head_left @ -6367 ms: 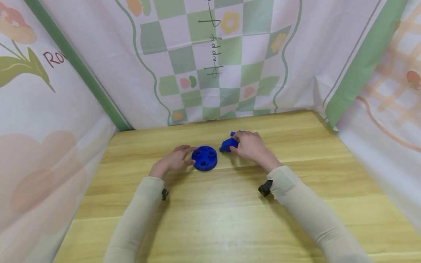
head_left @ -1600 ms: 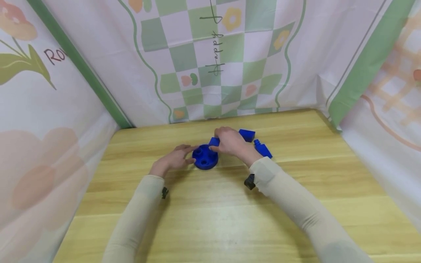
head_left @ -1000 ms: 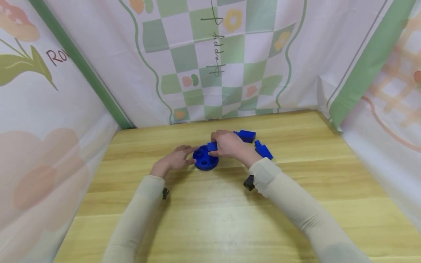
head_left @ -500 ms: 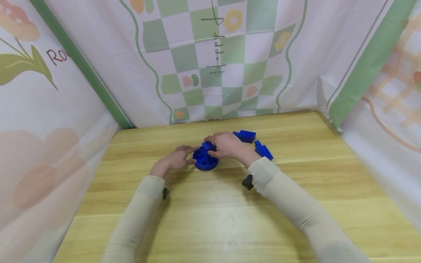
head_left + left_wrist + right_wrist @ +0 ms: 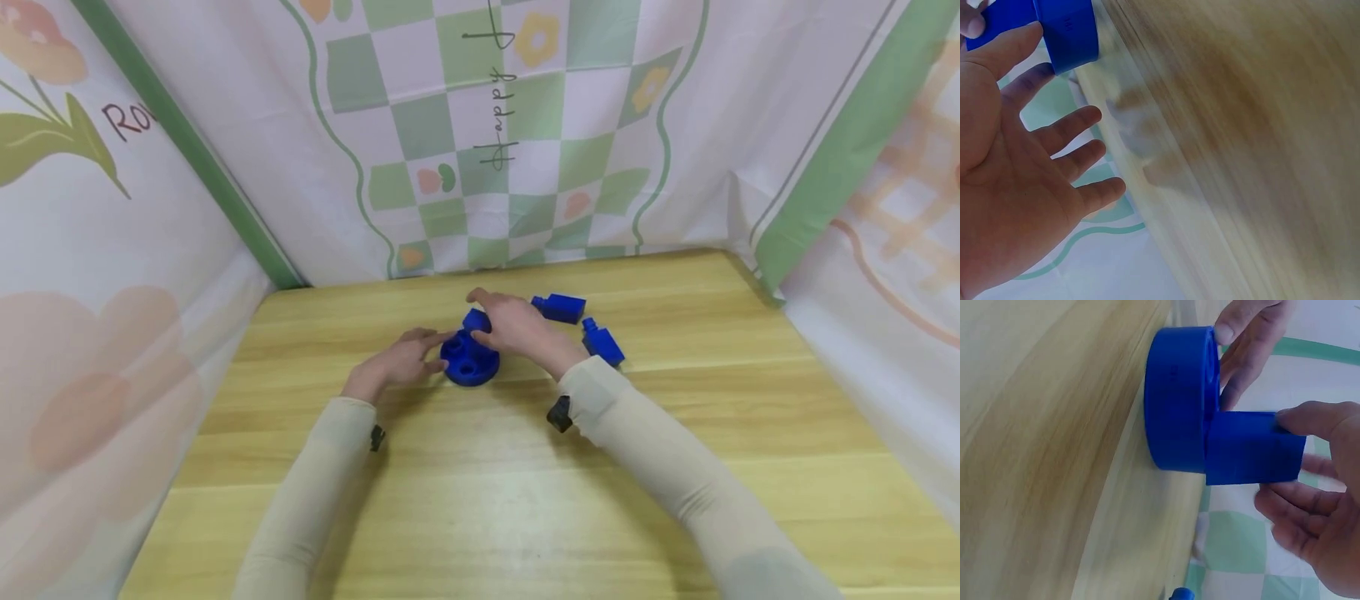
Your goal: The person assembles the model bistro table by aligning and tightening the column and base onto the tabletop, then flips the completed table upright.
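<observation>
A round blue base with sockets in its top lies flat on the table. My left hand holds its left side, thumb and forefinger at the rim; the other fingers are spread in the left wrist view. On the far right part of the base stands a blue block, its lower end against the base's top and any stem hidden. My right hand pinches this block near its upper end, thumb on one side and fingers on the other, with the forefinger lifted in the head view.
Two more blue blocks with threaded stems lie on the wooden table right of my right hand: one farther back, the other block nearer. A patterned curtain hangs along the table's back edge.
My right hand has moved left from the loose blocks and brought one onto the base. Over the last second that block has turned and the fingers have shifted on it. My left hand stays put.
</observation>
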`<state>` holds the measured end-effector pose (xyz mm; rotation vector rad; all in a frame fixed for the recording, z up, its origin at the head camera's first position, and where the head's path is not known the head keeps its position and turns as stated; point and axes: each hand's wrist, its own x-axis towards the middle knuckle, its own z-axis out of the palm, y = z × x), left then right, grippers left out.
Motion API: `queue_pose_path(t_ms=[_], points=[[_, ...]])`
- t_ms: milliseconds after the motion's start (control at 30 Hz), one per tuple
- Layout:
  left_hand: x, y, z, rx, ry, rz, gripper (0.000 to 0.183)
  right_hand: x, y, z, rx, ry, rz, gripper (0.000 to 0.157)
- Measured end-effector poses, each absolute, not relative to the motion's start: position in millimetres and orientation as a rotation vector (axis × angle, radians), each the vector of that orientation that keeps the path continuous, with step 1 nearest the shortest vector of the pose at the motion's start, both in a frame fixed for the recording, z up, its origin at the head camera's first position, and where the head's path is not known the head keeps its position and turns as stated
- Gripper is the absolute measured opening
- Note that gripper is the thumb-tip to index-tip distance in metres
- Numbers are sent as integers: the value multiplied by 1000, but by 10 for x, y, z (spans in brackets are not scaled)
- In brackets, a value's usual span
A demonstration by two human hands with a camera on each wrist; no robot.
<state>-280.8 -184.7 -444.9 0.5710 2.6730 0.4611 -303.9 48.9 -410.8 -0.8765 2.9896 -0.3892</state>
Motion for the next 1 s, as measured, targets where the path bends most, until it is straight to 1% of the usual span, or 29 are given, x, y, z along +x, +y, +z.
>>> queue_pose_path(t_ms=[200,567,733,933,1000], points=[[-2804,-1849,-4448,573,2671,457,61,-3042,515,-4104,-904,3021,-231,53],[-2811,-1853,-4430,560,2685,428,61,-3096,560,-4124,-770,3046,-396,54],[-2802,-1841,-4421,552,2692,421,61,-3086,575,-4153,-803,3057,-300,51],[-2794,-1833,-4404,551,2696,407,61,-3055,646,-4063,-853,2920,-304,59],[-2794,-1832,-4401,550,2694,402,61,-3048,665,-4037,-862,2892,-304,59]])
